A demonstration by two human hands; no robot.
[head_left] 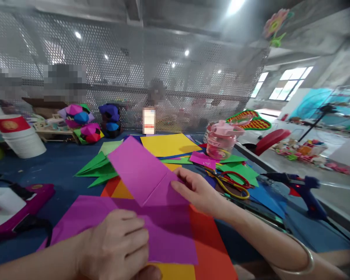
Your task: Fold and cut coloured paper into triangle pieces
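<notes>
My right hand (195, 190) pinches the right corner of a purple paper sheet (140, 167) between thumb and fingers. That sheet is raised and tilted, with a crease line running across its right part. My left hand (116, 241) is curled with its knuckles up, over larger purple paper (172, 241) lying flat on the table. What its fingers hold, if anything, is hidden. Beneath the flat purple paper, orange-red paper (212, 237) and a yellow-orange sheet (177, 271) stick out.
Folded green paper (97, 169) and a yellow sheet (172, 144) lie beyond. To the right are scissors (233, 186), a pink-lidded bottle (221, 140) and a hot glue gun (303, 190) with a cord. A magenta power strip (32, 210) and stacked paper cups (21, 136) are at left.
</notes>
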